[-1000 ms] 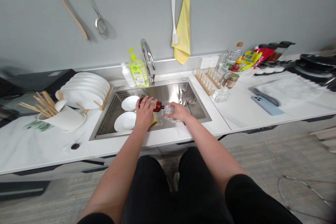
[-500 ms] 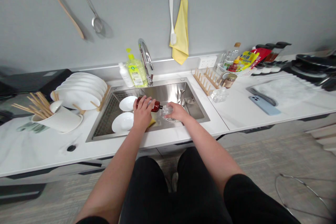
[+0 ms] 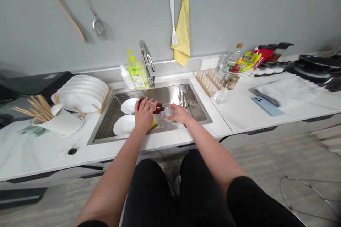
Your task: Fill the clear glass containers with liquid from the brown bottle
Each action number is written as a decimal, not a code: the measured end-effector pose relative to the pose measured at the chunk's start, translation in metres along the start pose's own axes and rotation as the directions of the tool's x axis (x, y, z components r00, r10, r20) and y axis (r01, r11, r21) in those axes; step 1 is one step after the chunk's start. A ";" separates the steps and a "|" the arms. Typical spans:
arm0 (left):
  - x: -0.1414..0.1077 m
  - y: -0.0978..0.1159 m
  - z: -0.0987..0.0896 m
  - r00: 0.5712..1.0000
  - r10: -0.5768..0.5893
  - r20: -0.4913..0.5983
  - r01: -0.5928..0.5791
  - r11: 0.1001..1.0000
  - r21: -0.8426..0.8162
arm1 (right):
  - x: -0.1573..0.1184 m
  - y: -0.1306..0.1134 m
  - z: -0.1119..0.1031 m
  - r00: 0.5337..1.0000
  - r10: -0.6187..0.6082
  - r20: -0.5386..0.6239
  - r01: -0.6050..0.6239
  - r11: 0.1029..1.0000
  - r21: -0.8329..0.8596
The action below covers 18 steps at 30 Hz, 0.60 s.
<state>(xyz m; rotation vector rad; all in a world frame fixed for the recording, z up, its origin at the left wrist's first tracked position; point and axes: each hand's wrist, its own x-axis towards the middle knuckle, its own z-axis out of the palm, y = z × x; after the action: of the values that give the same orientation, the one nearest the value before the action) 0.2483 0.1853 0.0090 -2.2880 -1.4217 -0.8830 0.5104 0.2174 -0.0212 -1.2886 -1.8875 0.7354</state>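
Over the steel sink (image 3: 176,94), my left hand (image 3: 144,115) is closed around a dark reddish-brown bottle (image 3: 158,108). The bottle lies almost level, its black neck pointing right. Its neck is at the mouth of a clear glass (image 3: 167,112), which my right hand (image 3: 180,113) grips from the right side. Whether liquid flows between them I cannot tell. Two white dishes, an upper bowl (image 3: 129,105) and a lower bowl (image 3: 124,125), sit in the sink left of my left hand. Something yellow (image 3: 153,125) shows partly beneath that hand.
The faucet (image 3: 146,55), a green soap bottle (image 3: 137,74) and a white bottle (image 3: 127,77) stand behind the sink. Plates (image 3: 80,94) and a chopstick holder (image 3: 58,122) are left; a wooden rack (image 3: 209,81), another clear glass (image 3: 222,96) and a phone (image 3: 267,106) are right.
The view has shifted very slightly. Both hands keep their grips, and the bottle and glass stay in nearly the same position.
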 end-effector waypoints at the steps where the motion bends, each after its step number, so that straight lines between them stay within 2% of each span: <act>1: 0.000 0.000 0.000 1.000 0.001 -0.002 -0.001 1.000 0.002 | 0.000 0.000 0.000 1.000 -0.001 0.000 0.001 1.000 0.001; 9: 0.004 0.001 -0.004 1.000 0.019 0.007 -0.019 1.000 0.018 | 0.000 0.000 0.000 1.000 -0.002 -0.003 0.002 1.000 0.000; 18: 0.014 0.001 -0.010 0.996 0.089 -0.022 -0.088 0.995 0.049 | 0.000 -0.004 -0.002 1.000 0.015 -0.028 -0.014 0.999 0.043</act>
<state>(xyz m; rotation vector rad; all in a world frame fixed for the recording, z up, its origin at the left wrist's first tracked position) 0.2504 0.1892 0.0253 -2.2780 -1.3069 -0.8378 0.5100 0.2165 -0.0170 -1.2810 -1.8327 0.7571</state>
